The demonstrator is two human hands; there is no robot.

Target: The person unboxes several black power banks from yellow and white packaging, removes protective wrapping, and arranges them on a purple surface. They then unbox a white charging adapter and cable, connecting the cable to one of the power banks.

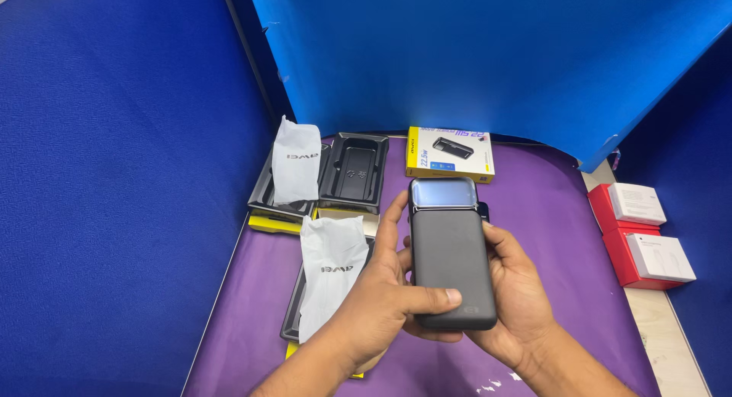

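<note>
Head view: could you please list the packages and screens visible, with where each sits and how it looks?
Yellow box: flat, at the mat's far edge.
White pouches: crinkled, lying on black trays at left.
White boxes: two, on red boxes at right.
Power bank: dark slab with a pale glossy screen, held in both hands.

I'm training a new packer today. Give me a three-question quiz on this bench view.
1. True or false: both hands hold the dark power bank.
2. What lies on the black tray at the far left?
A) a white pouch B) a red box C) a cable
3. What colour is the mat?

Key
1. True: left hand and right hand both hold it.
2. A, the white pouch.
3. Purple.
</note>
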